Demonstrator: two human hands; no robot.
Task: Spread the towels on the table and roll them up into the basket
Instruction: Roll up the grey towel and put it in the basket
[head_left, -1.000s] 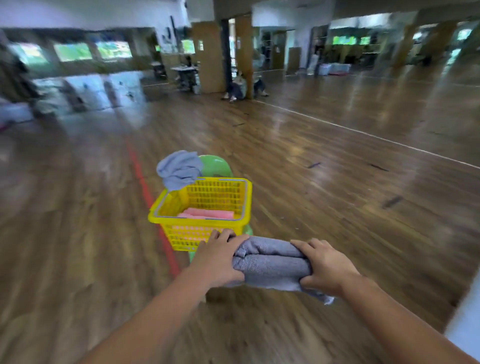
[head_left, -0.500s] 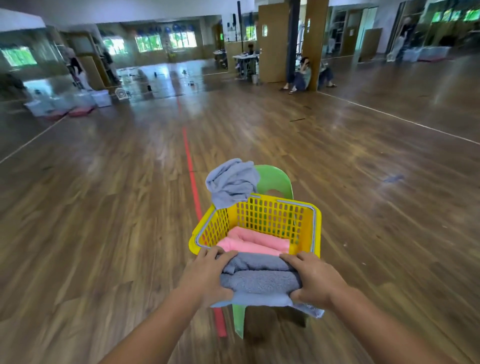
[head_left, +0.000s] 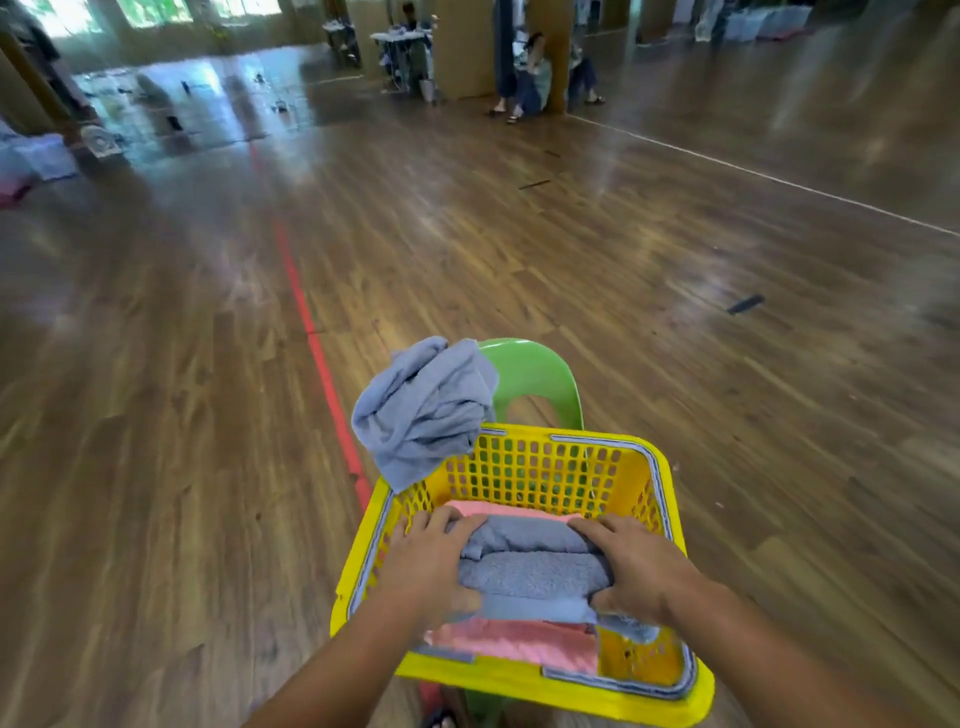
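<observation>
A rolled grey-blue towel (head_left: 535, 574) lies inside the yellow basket (head_left: 524, 680), on top of pink towels (head_left: 519, 644). My left hand (head_left: 431, 566) grips the roll's left end and my right hand (head_left: 636, 569) grips its right end, fingers curled over it. A second, crumpled grey-blue towel (head_left: 423, 408) hangs over the basket's far left corner. The basket stands on a green plastic chair (head_left: 535, 376).
Wide wooden floor all around, with a red line (head_left: 311, 322) running past the chair's left side. A person sits on the floor far off by a pillar (head_left: 530, 78). Boxes and clutter line the far left wall.
The view has come closer and tilted down over the basket. Both hands have carried the rolled towel from in front of the basket down into it, onto the pink towels.
</observation>
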